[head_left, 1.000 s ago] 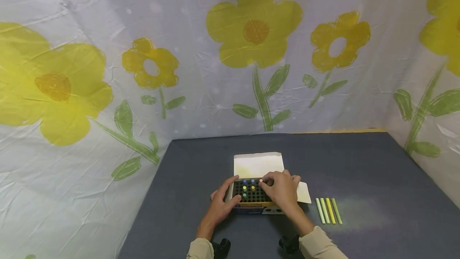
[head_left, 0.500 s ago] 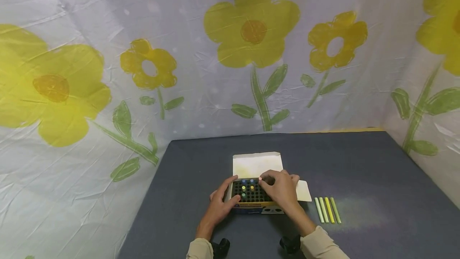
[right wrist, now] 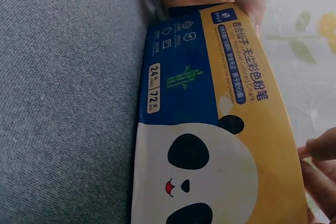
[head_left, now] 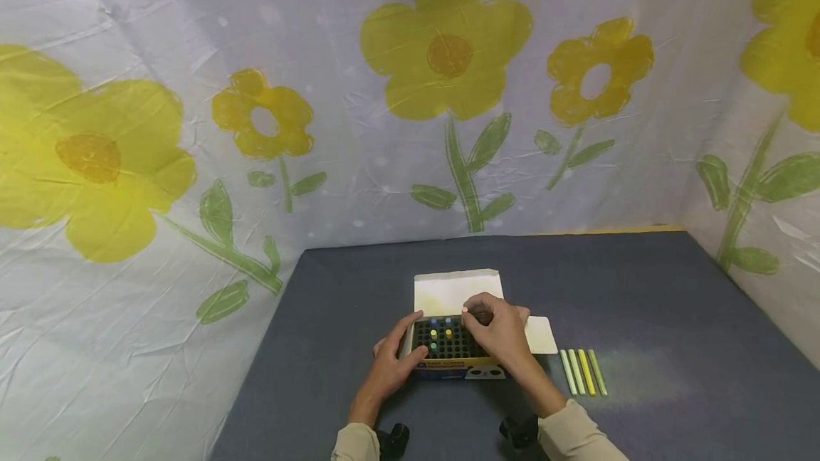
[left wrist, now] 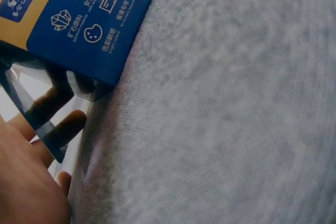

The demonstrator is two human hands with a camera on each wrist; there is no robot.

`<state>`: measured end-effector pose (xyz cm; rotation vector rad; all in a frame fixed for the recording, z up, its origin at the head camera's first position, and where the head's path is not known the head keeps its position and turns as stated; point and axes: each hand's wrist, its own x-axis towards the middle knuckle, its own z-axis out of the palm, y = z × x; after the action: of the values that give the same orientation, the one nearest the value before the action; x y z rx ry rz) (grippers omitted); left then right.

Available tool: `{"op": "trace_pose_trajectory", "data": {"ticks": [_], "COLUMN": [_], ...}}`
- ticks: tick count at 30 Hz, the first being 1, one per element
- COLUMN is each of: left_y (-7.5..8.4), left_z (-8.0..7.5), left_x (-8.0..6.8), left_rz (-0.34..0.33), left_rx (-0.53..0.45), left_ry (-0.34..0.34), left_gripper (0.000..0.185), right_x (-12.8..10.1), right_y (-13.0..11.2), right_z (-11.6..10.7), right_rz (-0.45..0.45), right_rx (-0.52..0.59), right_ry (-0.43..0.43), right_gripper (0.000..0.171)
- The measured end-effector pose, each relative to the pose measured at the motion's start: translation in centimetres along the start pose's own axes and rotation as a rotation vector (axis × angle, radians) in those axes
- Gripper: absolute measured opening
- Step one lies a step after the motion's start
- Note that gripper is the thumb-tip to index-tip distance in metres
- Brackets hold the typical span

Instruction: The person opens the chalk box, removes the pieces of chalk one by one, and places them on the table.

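An open chalk box (head_left: 448,365) with a black grid tray (head_left: 442,341) stands on the grey table (head_left: 640,290); a few coloured chalk ends show in the grid. My left hand (head_left: 402,351) grips the box's left side, thumb on its front corner. My right hand (head_left: 470,316) hovers over the tray's rear right, fingertips curled and pinching a pinkish chalk end. In the right wrist view the box's panda face (right wrist: 210,150) fills the frame, with the right fingers (right wrist: 321,162) at its edge. The left wrist view shows the box's blue side (left wrist: 89,24) and the left fingers (left wrist: 55,114).
The box's white lid flap (head_left: 456,289) lies open toward the back, and a side flap (head_left: 541,334) lies to the right. Several yellow-green chalk sticks (head_left: 581,371) lie side by side right of the box. A flower-printed sheet (head_left: 448,91) hangs behind and beside the table.
My right hand has crept slightly back and up over the tray's rear right corner. The left hand and the box have stayed put.
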<state>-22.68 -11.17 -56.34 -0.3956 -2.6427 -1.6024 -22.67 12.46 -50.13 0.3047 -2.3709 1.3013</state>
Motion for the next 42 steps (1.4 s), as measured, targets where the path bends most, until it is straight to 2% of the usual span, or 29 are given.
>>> {"op": "trace_pose_trajectory", "data": {"ticks": [5,9,12,20,28,36,42], "left_y": [0.0,0.2,0.1,0.2,-0.1,-0.2,0.0], "left_z": [0.0,0.0,-0.1,-0.2,-0.1,-0.1,-0.2], "left_x": [0.0,-0.1,0.0,0.0,0.0,0.0,0.1], "left_rz": [-0.017,-0.036,-0.026,-0.039,-0.032,-0.028,-0.037], "left_rx": [-0.003,-0.006,-0.006,-0.006,-0.011,-0.013,0.019], "left_ry": [-0.002,-0.006,-0.010,-0.026,-0.025,-0.015,-0.010], "left_gripper": [0.059,0.059,0.059,0.059,0.059,0.059,0.060], "right_x": [0.2,0.6,0.8,1.2,0.8,0.3,-0.2], "right_y": [-0.1,0.0,0.2,0.4,1.3,3.0,4.1], "right_z": [-0.2,-0.5,-0.8,-2.1,-3.8,-5.8,-7.7], "right_rz": [-0.059,-0.120,-0.135,-0.095,-0.045,-0.047,0.020], "right_rx": [0.066,0.079,0.083,0.136,0.195,0.253,0.254], "right_ry": [0.010,0.034,0.057,0.068,0.007,-0.049,-0.094], "right_gripper": [0.006,0.006,0.009,0.014,0.015,0.015,0.015]}}
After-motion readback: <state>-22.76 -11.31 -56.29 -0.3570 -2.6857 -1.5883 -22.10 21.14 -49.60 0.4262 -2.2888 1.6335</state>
